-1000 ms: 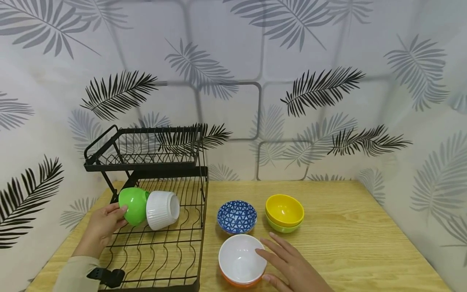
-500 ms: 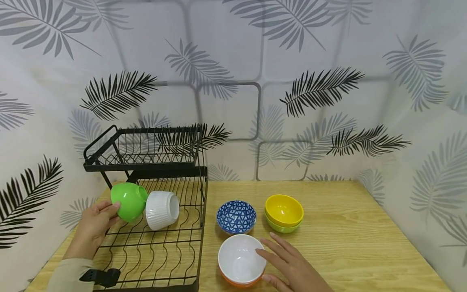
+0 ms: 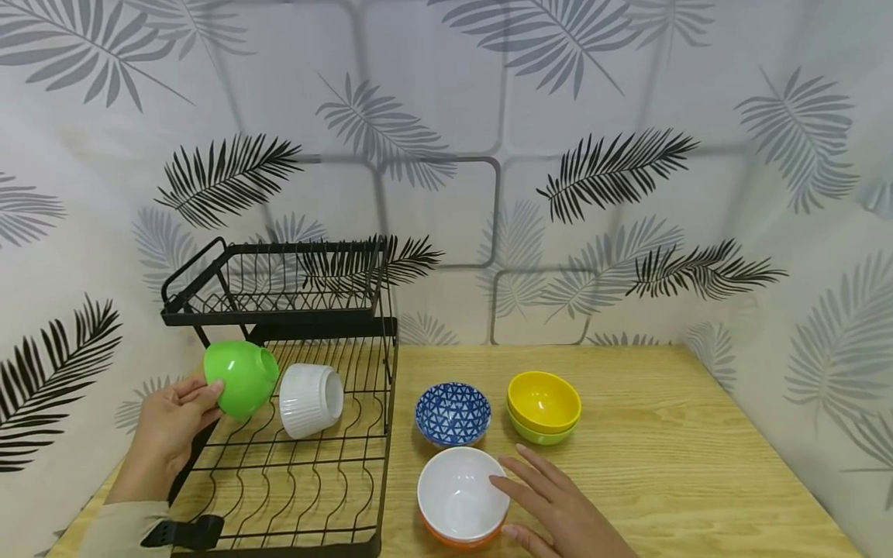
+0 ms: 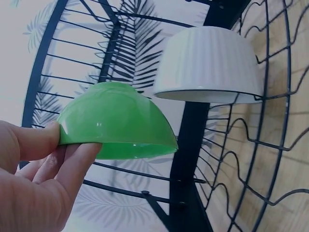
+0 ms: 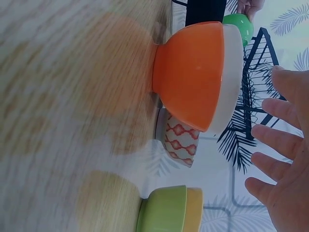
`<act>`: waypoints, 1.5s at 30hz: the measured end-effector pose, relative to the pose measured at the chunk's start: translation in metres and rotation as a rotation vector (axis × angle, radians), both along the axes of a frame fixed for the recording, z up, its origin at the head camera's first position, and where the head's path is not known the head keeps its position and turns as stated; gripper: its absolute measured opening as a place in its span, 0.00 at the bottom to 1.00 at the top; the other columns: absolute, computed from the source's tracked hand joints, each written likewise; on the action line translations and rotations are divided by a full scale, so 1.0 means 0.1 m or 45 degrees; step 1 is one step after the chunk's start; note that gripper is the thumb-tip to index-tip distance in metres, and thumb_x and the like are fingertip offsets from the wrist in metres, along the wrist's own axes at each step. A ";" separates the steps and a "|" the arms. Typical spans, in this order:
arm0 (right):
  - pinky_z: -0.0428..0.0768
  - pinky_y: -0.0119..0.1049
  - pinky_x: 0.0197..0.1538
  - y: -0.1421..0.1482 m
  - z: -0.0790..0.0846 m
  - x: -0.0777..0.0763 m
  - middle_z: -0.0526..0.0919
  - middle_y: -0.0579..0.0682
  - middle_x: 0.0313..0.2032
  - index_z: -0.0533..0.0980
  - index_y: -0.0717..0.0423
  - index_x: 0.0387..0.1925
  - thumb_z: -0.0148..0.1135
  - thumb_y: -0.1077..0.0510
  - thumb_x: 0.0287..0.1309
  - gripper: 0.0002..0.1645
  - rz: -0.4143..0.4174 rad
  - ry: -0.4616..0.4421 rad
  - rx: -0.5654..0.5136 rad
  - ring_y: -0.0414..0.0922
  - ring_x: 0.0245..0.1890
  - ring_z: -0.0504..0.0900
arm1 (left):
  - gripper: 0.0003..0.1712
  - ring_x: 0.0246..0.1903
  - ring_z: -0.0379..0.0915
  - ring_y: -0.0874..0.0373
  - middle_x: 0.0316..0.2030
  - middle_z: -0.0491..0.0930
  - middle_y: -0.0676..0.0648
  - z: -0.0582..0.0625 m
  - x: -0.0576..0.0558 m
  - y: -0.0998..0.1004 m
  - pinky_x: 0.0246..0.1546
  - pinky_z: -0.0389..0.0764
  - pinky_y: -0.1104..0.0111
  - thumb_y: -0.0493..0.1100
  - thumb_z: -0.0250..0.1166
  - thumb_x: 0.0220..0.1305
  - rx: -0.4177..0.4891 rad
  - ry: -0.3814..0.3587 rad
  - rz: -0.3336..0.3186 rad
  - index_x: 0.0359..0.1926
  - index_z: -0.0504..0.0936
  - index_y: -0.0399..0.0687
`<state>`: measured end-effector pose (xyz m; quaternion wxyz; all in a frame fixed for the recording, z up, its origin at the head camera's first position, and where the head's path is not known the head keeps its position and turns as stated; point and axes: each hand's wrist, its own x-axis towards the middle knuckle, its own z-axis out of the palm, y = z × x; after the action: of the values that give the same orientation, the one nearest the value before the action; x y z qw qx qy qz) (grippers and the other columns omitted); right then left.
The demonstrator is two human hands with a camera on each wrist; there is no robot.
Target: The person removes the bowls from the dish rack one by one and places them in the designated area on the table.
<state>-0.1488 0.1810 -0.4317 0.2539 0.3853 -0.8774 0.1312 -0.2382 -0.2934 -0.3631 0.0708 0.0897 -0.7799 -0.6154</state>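
My left hand (image 3: 170, 422) pinches the rim of a green bowl (image 3: 240, 378) between thumb and fingers, holding it over the left side of the black dish rack (image 3: 293, 466). The bowl is tipped on its side, its foot facing right. Just right of it, a white ribbed bowl (image 3: 307, 401) lies on its side in the lower rack. Spread and relaxed, my right hand (image 3: 558, 504) hovers beside a white bowl (image 3: 463, 494) nested in an orange bowl (image 5: 190, 75). In the head view its fingertips overlap the white rim; the right wrist view shows them apart.
Behind the nested pair stands a blue-patterned bowl (image 3: 453, 415). A yellow bowl (image 3: 544, 401) sits in a light-green bowl (image 3: 540, 435) farther right. The rack's upper tier (image 3: 272, 316) overhangs the back. A leaf-patterned cloth (image 3: 446, 170) surrounds the wooden table (image 3: 663, 442).
My left hand has drawn the green bowl leftward and slightly up, away from the white ribbed bowl, turning its foot to the right. The right hand stays in place.
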 end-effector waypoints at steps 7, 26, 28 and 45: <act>0.77 0.51 0.56 0.00 0.00 -0.02 0.70 0.46 0.65 0.74 0.47 0.59 0.62 0.42 0.60 0.28 -0.013 -0.007 0.002 0.51 0.66 0.65 | 0.38 0.32 0.75 0.78 0.48 0.78 0.41 0.11 0.10 -0.03 0.38 0.82 0.78 0.44 0.58 0.69 -0.036 0.071 -0.033 0.66 0.54 0.20; 0.78 0.52 0.56 -0.01 0.02 -0.02 0.70 0.47 0.65 0.73 0.47 0.60 0.63 0.43 0.59 0.29 -0.012 -0.036 -0.016 0.52 0.66 0.65 | 0.25 0.33 0.80 0.71 0.44 0.83 0.34 0.59 0.65 0.33 0.35 0.83 0.76 0.42 0.60 0.68 -0.532 0.262 -0.251 0.56 0.73 0.25; 0.78 0.52 0.56 -0.01 0.02 -0.02 0.70 0.46 0.65 0.73 0.46 0.60 0.62 0.43 0.59 0.29 -0.018 -0.046 -0.013 0.53 0.66 0.65 | 0.23 0.35 0.80 0.71 0.45 0.83 0.36 0.62 0.69 0.39 0.36 0.82 0.78 0.43 0.61 0.67 -0.580 0.279 -0.278 0.56 0.75 0.29; 0.78 0.52 0.55 -0.02 0.00 -0.01 0.70 0.46 0.65 0.74 0.46 0.60 0.61 0.42 0.61 0.28 -0.007 -0.007 -0.025 0.52 0.66 0.65 | 0.18 0.37 0.81 0.68 0.35 0.86 0.43 0.47 0.86 0.86 0.36 0.79 0.83 0.24 0.72 0.43 -0.811 1.058 -0.464 0.40 0.86 0.35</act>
<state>-0.1501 0.1789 -0.4315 0.2556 0.3799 -0.8779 0.1401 -0.1525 -0.2070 -0.3158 0.2885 -0.3228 -0.8368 -0.3352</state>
